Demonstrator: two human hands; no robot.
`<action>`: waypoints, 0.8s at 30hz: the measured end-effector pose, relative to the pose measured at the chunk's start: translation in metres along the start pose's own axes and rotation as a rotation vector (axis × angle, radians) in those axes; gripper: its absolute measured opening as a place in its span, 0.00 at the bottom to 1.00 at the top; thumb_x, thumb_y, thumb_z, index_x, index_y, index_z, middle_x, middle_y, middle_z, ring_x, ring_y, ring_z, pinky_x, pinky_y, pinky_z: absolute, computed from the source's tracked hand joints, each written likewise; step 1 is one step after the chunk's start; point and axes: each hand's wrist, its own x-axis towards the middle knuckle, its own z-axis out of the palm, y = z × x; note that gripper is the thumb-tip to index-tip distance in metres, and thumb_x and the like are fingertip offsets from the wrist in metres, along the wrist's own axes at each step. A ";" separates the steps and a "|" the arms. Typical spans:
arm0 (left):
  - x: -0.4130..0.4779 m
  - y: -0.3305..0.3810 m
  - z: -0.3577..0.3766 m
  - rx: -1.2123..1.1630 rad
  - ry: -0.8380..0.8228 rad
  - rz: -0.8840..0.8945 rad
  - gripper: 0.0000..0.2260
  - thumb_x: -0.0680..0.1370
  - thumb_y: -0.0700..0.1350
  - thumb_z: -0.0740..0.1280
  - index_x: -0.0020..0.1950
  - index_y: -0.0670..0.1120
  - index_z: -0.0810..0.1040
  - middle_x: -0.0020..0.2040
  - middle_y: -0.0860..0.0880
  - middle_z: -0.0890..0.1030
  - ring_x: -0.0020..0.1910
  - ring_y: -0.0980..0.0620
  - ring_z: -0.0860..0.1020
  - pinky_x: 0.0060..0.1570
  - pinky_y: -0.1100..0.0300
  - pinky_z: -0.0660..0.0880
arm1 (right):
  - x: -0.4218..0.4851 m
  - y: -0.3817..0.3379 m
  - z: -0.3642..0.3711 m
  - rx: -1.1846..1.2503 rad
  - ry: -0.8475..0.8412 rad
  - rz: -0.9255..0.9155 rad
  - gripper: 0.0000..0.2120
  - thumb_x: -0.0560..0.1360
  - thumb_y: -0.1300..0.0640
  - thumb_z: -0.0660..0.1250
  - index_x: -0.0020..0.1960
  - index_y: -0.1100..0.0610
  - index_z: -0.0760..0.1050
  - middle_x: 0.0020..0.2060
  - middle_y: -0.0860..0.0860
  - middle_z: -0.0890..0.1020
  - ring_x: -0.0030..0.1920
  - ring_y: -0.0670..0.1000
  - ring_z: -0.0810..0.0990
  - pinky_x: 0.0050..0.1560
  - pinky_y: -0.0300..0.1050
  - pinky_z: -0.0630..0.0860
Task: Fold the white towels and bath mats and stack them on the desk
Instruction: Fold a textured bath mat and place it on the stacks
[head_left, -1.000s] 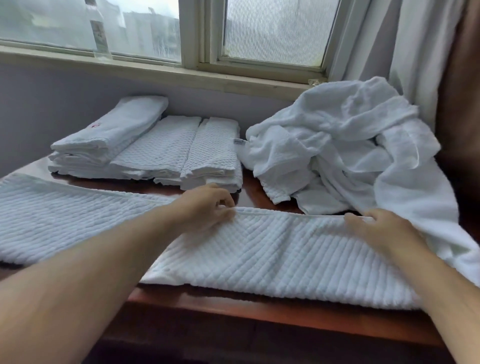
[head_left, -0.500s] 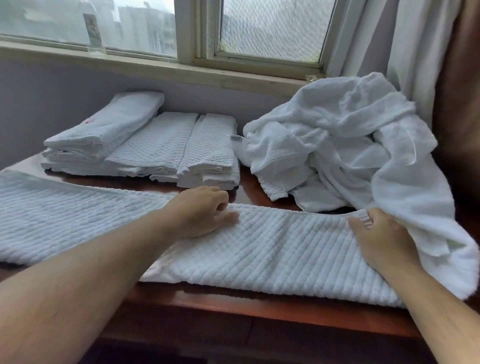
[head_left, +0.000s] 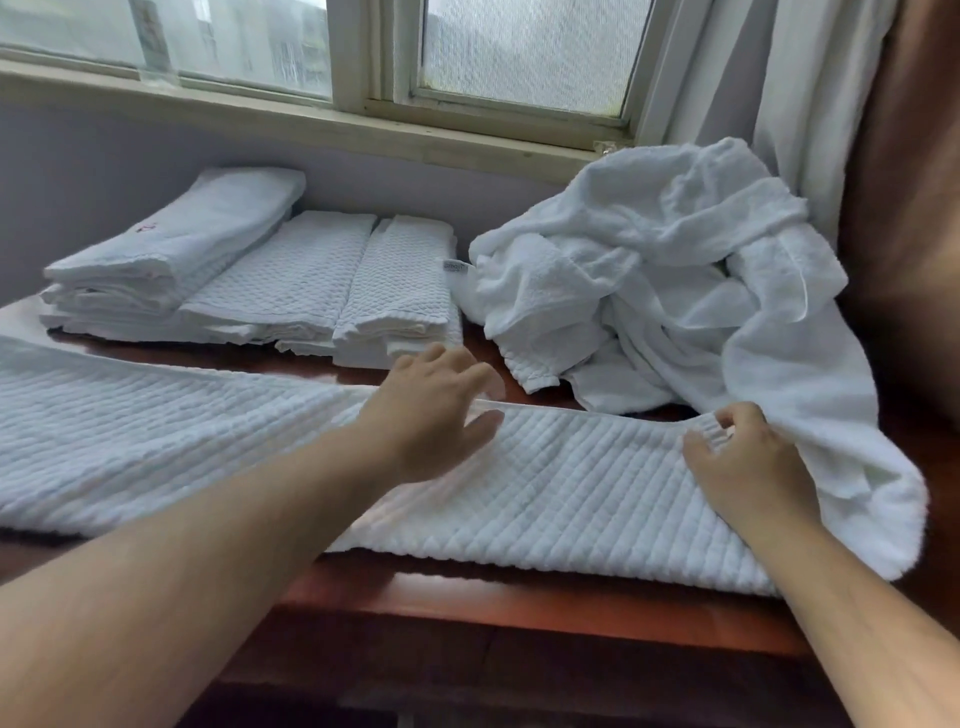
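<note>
- At the far left, against the wall under the window, sits a stack of folded towels (head_left: 171, 254). Just beside it are 2 piles of folded mats (head_left: 332, 291). I judge the finished pieces are kept at the back, out of the way of the folding.
- A long quilted white bath mat (head_left: 130, 441) lies flat along the front of the bench (head_left: 519, 608). It runs from the left edge of view to my right hand and is spread out so it can be folded across.
- My left hand (head_left: 436, 410) has its fingers straight and spread and holds nothing. It is over the mat's far edge near the middle. It is blurred, so I cannot tell whether it presses down. I judge it is smoothing the cloth or marking a fold line.
- A heap of unfolded towels (head_left: 675, 286) is piled at the back right and spills over the mat's right end, waiting its turn.
- My right hand (head_left: 748, 467) has its fingers curled and pinches the mat's far edge near the right end, bunching the cloth. I judge this grip is for lifting that end over toward the left.
</note>
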 end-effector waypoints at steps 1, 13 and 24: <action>-0.002 0.013 0.004 -0.048 -0.060 0.026 0.24 0.77 0.68 0.50 0.68 0.61 0.70 0.69 0.55 0.71 0.70 0.52 0.65 0.69 0.50 0.62 | -0.001 -0.001 0.000 -0.022 -0.011 0.004 0.15 0.78 0.46 0.64 0.59 0.54 0.71 0.45 0.51 0.78 0.45 0.55 0.76 0.43 0.50 0.73; -0.013 0.045 0.030 -0.084 -0.310 0.035 0.35 0.75 0.73 0.39 0.80 0.63 0.49 0.83 0.52 0.47 0.81 0.53 0.45 0.78 0.49 0.41 | -0.008 -0.005 -0.031 -0.131 -0.317 0.225 0.31 0.76 0.40 0.66 0.73 0.55 0.66 0.40 0.43 0.70 0.35 0.42 0.68 0.31 0.39 0.62; -0.045 0.045 -0.009 -0.779 0.134 -0.148 0.12 0.83 0.53 0.59 0.49 0.56 0.82 0.45 0.60 0.82 0.47 0.64 0.77 0.47 0.62 0.74 | -0.036 -0.070 -0.116 0.868 -0.864 0.243 0.18 0.75 0.56 0.69 0.61 0.67 0.78 0.52 0.63 0.85 0.51 0.62 0.86 0.44 0.56 0.84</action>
